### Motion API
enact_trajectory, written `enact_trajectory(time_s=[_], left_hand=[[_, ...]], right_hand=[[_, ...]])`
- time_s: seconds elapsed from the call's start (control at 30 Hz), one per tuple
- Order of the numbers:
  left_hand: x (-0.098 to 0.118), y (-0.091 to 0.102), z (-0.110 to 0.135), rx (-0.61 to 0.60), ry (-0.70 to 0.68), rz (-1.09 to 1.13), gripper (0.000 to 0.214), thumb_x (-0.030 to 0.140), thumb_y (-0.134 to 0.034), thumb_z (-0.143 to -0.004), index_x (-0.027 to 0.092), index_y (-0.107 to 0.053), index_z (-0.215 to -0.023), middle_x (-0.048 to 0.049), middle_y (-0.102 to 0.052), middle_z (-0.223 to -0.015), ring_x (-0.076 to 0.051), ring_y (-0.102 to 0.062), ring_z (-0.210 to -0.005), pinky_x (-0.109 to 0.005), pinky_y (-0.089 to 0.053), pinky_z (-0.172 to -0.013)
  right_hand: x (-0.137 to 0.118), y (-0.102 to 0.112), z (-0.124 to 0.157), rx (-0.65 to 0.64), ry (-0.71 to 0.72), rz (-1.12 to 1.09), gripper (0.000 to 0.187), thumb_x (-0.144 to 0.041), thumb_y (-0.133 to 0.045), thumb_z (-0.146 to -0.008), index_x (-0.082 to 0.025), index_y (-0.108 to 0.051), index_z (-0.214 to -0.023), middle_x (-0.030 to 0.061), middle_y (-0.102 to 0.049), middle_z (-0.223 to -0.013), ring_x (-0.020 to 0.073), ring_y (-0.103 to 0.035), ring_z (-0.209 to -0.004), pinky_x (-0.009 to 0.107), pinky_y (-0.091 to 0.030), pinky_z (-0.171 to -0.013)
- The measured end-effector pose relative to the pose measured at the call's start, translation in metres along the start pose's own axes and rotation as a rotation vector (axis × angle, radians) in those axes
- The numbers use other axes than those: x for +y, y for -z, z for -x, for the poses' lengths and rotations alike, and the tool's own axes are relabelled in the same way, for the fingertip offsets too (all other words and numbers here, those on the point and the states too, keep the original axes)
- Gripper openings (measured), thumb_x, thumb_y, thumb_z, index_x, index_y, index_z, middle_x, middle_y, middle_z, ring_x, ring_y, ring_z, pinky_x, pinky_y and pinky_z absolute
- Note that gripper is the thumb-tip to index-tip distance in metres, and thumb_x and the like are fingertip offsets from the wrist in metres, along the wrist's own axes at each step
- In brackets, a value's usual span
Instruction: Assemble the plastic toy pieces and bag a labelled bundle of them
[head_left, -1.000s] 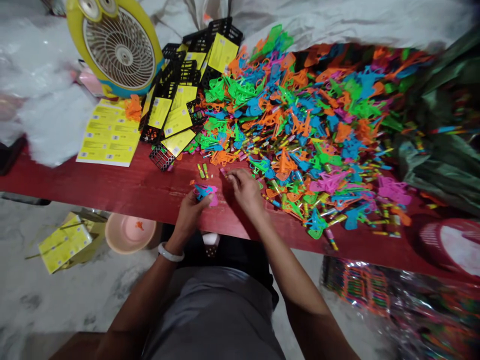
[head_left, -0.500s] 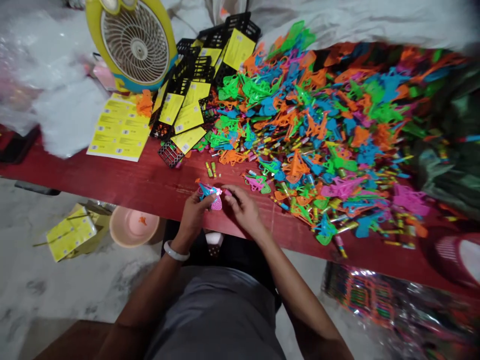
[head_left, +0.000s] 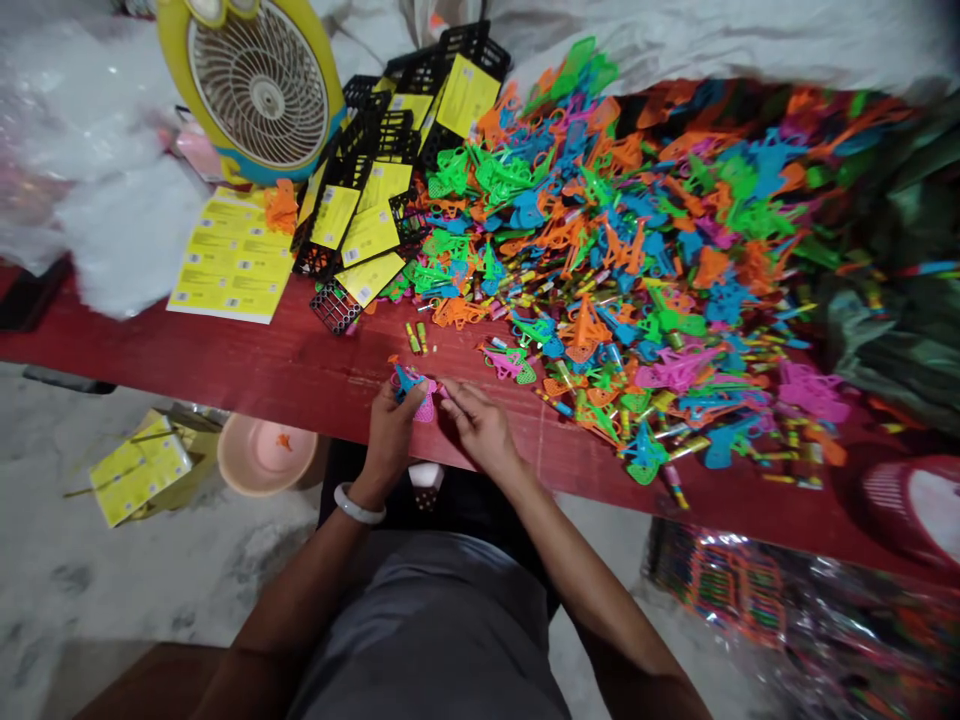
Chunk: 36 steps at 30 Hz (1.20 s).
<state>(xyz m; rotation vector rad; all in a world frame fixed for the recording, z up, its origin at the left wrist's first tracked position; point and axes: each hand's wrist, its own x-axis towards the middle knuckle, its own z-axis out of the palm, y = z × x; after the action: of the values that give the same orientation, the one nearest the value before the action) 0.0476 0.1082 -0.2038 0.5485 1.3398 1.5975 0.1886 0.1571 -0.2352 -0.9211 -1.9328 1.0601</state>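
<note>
My left hand (head_left: 390,430), with a pale bangle at its wrist, is closed on a small bunch of plastic toy pieces. A blue piece (head_left: 406,379) with a bit of orange at its top pokes out above the thumb, and a pink piece with a meshed paddle (head_left: 425,408) hangs below it. My right hand (head_left: 484,428) pinches at the right end of the pink piece; its fingertips hide what exactly they grip. Just beyond my hands, two small yellow-green tubes (head_left: 415,338) lie on the red table (head_left: 315,365).
A big heap of coloured plastic pieces (head_left: 600,250) spreads over the right side. Black crates (head_left: 375,130) with yellow cards, a yellow fan (head_left: 266,95) and a yellow card sheet (head_left: 232,260) stand left. On the floor are a pink basin (head_left: 251,480) and bagged goods (head_left: 720,590).
The whole view has shifted slightly. My right fingers have drawn closer together at the pink piece's end; my left hand keeps its hold.
</note>
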Motion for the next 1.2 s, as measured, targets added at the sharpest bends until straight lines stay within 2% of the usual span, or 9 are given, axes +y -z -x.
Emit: enact_trajectory(time_s=[0.27, 0.4, 0.47, 0.53, 0.7, 0.8, 0.93, 1.07, 1.2], left_hand=[[-0.001, -0.006, 0.004, -0.078, 0.034, -0.13, 0.025, 0.041, -0.076, -0.079, 0.018, -0.066, -0.081, 0.0021, -0.064, -0.076, -0.012, -0.054, -0.072, -0.025, -0.044, -0.072], [0.007, -0.01, -0.006, -0.22, -0.065, -0.344, 0.027, 0.044, -0.069, -0.084, 0.019, -0.071, -0.09, -0.0028, -0.071, -0.087, -0.016, -0.062, -0.081, -0.028, -0.048, -0.078], [0.009, -0.008, -0.013, -0.199, -0.148, -0.413, 0.024, 0.042, -0.067, -0.085, 0.019, -0.071, -0.093, -0.0038, -0.073, -0.091, -0.017, -0.064, -0.084, -0.029, -0.05, -0.08], [0.006, -0.007, -0.019, -0.151, -0.196, -0.448, 0.019, 0.036, -0.066, -0.086, 0.02, -0.071, -0.092, -0.0047, -0.074, -0.092, -0.018, -0.066, -0.086, -0.03, -0.051, -0.083], [-0.015, -0.012, -0.019, -0.184, -0.099, -0.411, 0.014, 0.028, -0.069, -0.084, 0.02, -0.073, -0.094, -0.0065, -0.075, -0.094, -0.02, -0.068, -0.087, -0.033, -0.052, -0.084], [-0.027, -0.016, -0.013, -0.232, -0.004, -0.333, 0.015, 0.028, -0.071, -0.083, 0.02, -0.073, -0.096, -0.0059, -0.075, -0.092, -0.019, -0.068, -0.083, -0.032, -0.053, -0.08], [-0.031, -0.019, -0.008, -0.228, 0.102, -0.22, 0.024, 0.031, -0.075, -0.081, 0.018, -0.071, -0.101, -0.0067, -0.074, -0.097, -0.019, -0.068, -0.082, -0.032, -0.054, -0.078], [-0.022, -0.021, -0.008, -0.189, 0.126, -0.007, 0.038, 0.036, -0.082, -0.076, 0.019, -0.07, -0.108, -0.0061, -0.073, -0.102, -0.019, -0.067, -0.092, -0.031, -0.052, -0.083], [-0.007, -0.004, -0.012, 0.07, 0.05, 0.149, 0.029, 0.039, -0.084, -0.072, 0.017, -0.07, -0.087, -0.0005, -0.071, -0.083, -0.012, -0.062, -0.075, -0.024, -0.049, -0.074]], right_hand=[[-0.001, -0.008, 0.023, 0.077, -0.045, -0.023, 0.033, -0.035, -0.055, -0.098, -0.026, -0.074, -0.123, 0.0092, -0.077, -0.113, 0.0226, -0.073, -0.102, 0.037, -0.06, -0.09], [-0.007, 0.047, 0.015, 0.381, -0.053, 0.172, 0.03, -0.038, -0.057, -0.098, -0.024, -0.075, -0.118, 0.0098, -0.076, -0.11, 0.0246, -0.07, -0.102, 0.043, -0.057, -0.093], [-0.007, 0.08, 0.009, 0.654, -0.02, 0.443, 0.033, -0.038, -0.057, -0.097, -0.021, -0.071, -0.123, 0.0126, -0.072, -0.117, 0.0274, -0.064, -0.11, 0.051, -0.05, -0.101], [-0.005, 0.099, 0.002, 0.776, 0.019, 0.675, 0.032, -0.036, -0.055, -0.099, -0.018, -0.068, -0.122, 0.0151, -0.068, -0.118, 0.0298, -0.059, -0.115, 0.056, -0.042, -0.106], [0.013, 0.075, -0.011, 0.413, -0.149, 0.82, 0.024, -0.032, -0.055, -0.096, -0.014, -0.068, -0.107, 0.0179, -0.065, -0.104, 0.0326, -0.055, -0.103, 0.054, -0.045, -0.094], [0.023, 0.056, -0.013, 0.404, -0.251, 0.808, 0.023, -0.028, -0.063, -0.089, -0.013, -0.066, -0.106, 0.0195, -0.062, -0.109, 0.0344, -0.052, -0.107, 0.055, -0.043, -0.095], [0.024, 0.051, -0.01, 0.459, -0.288, 0.326, 0.021, -0.037, -0.068, -0.083, -0.021, -0.059, -0.093, 0.0063, -0.062, -0.091, 0.0242, -0.056, -0.087, 0.043, -0.048, -0.086], [0.007, 0.034, -0.003, 0.192, -0.339, -0.307, 0.031, -0.043, -0.077, -0.077, -0.023, -0.058, -0.091, -0.0002, -0.064, -0.082, 0.0176, -0.059, -0.073, 0.032, -0.049, -0.071], [-0.002, 0.011, -0.016, -0.06, -0.254, -0.292, 0.02, -0.042, -0.066, -0.089, -0.023, -0.066, -0.094, -0.0001, -0.066, -0.077, 0.0173, -0.059, -0.07, 0.03, -0.048, -0.066]])
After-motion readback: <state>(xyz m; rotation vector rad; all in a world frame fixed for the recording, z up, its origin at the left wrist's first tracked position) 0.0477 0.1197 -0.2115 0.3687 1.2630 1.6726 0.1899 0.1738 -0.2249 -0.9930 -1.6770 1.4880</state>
